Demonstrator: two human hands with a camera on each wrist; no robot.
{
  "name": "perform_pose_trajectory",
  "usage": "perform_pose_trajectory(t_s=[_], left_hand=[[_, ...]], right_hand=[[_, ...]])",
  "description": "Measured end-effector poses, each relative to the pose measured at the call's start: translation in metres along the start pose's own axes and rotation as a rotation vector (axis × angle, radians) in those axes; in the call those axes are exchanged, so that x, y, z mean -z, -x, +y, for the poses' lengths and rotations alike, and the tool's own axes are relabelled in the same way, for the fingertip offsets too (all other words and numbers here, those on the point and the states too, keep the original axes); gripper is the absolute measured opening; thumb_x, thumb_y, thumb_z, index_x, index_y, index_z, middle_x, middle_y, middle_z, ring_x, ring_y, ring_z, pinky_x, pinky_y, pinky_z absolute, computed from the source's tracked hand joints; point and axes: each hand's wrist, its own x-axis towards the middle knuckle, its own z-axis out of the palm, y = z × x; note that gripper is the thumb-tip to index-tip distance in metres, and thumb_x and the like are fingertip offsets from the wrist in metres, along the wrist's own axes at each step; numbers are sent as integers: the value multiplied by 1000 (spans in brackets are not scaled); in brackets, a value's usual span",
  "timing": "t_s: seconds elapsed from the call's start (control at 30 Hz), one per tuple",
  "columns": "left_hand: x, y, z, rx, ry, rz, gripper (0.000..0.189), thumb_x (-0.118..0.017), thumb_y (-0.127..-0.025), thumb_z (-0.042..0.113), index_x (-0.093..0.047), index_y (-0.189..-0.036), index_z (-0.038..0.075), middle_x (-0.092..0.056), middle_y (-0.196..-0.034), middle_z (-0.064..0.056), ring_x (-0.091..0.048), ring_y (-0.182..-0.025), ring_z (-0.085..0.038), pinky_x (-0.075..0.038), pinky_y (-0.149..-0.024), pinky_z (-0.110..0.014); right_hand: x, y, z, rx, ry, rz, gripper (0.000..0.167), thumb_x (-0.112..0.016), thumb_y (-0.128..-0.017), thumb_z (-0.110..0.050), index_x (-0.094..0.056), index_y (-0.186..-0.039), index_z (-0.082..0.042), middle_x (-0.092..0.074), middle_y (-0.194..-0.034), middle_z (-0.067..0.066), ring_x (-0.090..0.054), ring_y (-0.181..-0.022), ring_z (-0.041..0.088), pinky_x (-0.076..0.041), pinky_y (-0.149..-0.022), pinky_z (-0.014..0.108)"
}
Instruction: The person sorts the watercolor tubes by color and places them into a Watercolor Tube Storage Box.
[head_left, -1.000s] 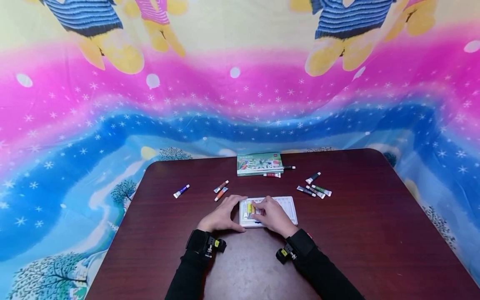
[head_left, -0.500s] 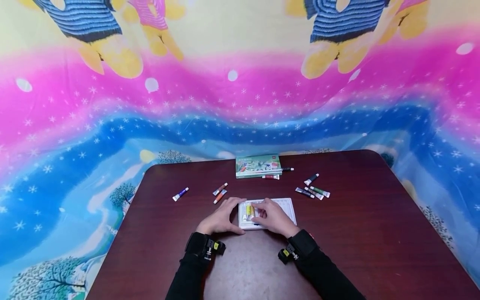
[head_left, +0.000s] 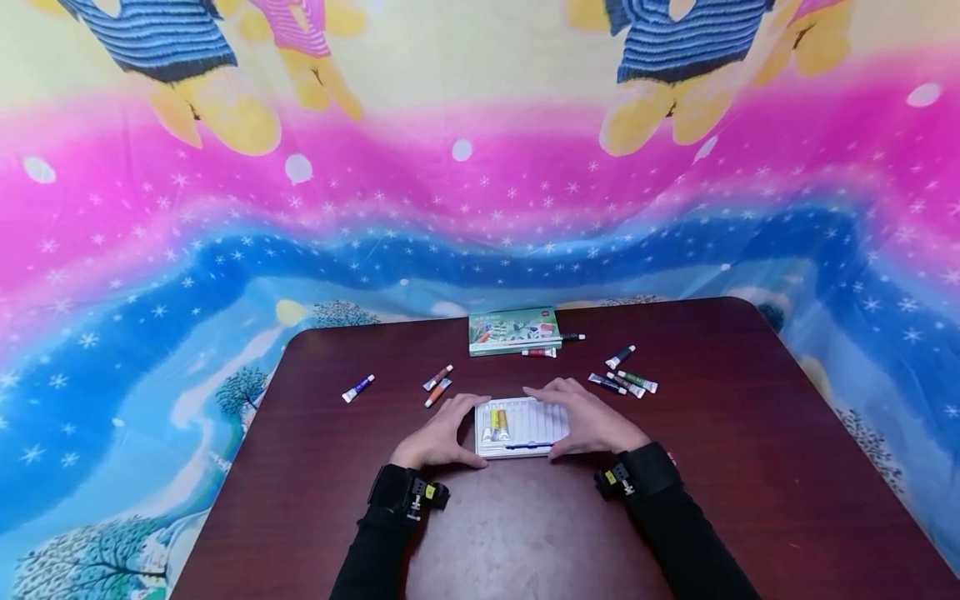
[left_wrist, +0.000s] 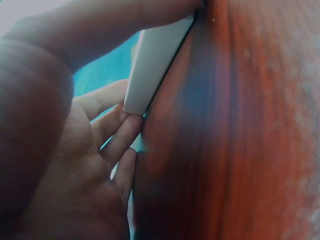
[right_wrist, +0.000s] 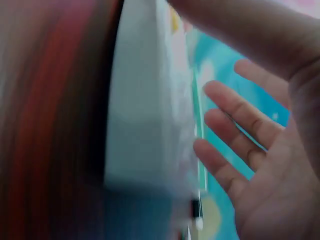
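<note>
A white slotted plastic tray [head_left: 536, 414] lies on the table between both hands. Yellow and orange-yellow paint tubes [head_left: 497, 423] fill slots near its left end, and a thin dark-blue stick [head_left: 527, 446] lies along its near edge. My left hand [head_left: 441, 437] holds the tray's left end, thumb at the near side and fingers at the far corner; the left wrist view shows fingertips against the tray's white wall [left_wrist: 155, 65]. My right hand [head_left: 596, 421] spreads over the right end. In the blurred right wrist view, its fingers [right_wrist: 240, 110] stand apart beside the tray.
Behind the tray lies a green illustrated box [head_left: 513, 332], with a red tube [head_left: 538, 353] before it. Several dark and green tubes [head_left: 626, 383] lie at right. Brown and orange tubes [head_left: 438, 392] and a blue-purple tube [head_left: 358, 388] are at left. A patterned cloth hangs behind the table.
The right hand has left the tubes at the tray's left part and moved right, spreading over the tray's right end. The left hand stays at the left end.
</note>
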Motion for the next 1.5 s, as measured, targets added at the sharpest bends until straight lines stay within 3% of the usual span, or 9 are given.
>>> perform_pose_trajectory(t_s=[0.3,0.87,1.1,1.2,1.33,1.5], left_hand=[[1,0,-1,-11,13,3,101,-93,-76,38,-39,-160,22,-42,-156,-3,-34,-149,-30,-35,-118,-56],[-2,5,-2,-10,13,12,104,-94,-75,40,-38,-160,20,-42,-157,-3,-33,-150,-31,-34,-119,-57],[1,3,-1,1,46,14,114,-93,-73,49,-30,-164,25,-35,-164,-5,-28,-154,-34,-33,-119,-61],[4,1,-3,-21,106,75,106,-90,-80,44,-30,-164,21,-40,-162,-8,-40,-149,-32,-35,-118,-58],[15,2,-7,-7,172,236,93,-86,-86,35,-36,-161,14,-51,-153,-12,-54,-137,-31,-42,-115,-52],[33,14,-20,118,116,460,87,-86,-86,37,-43,-158,15,-51,-151,-12,-51,-139,-33,-41,-115,-55]], right_hand=[[12,7,12,-60,31,-15,101,-98,-70,-32,-48,-157,-20,-55,-143,8,-50,-129,28,-48,-105,51],[9,8,13,-110,8,-39,96,-96,-72,-35,-52,-154,-18,-54,-146,10,-50,-130,30,-48,-104,51],[10,8,11,-117,26,-47,95,-97,-72,-34,-52,-154,-18,-54,-145,10,-50,-130,30,-47,-105,51],[11,8,11,-115,31,-46,94,-97,-71,-32,-53,-153,-17,-54,-145,10,-50,-130,30,-47,-105,51],[12,8,11,-102,37,-42,93,-97,-71,-31,-54,-152,-16,-54,-144,10,-50,-130,30,-48,-104,51],[11,8,12,-97,40,-41,93,-97,-71,-32,-54,-152,-17,-54,-143,9,-50,-130,29,-49,-104,50]])
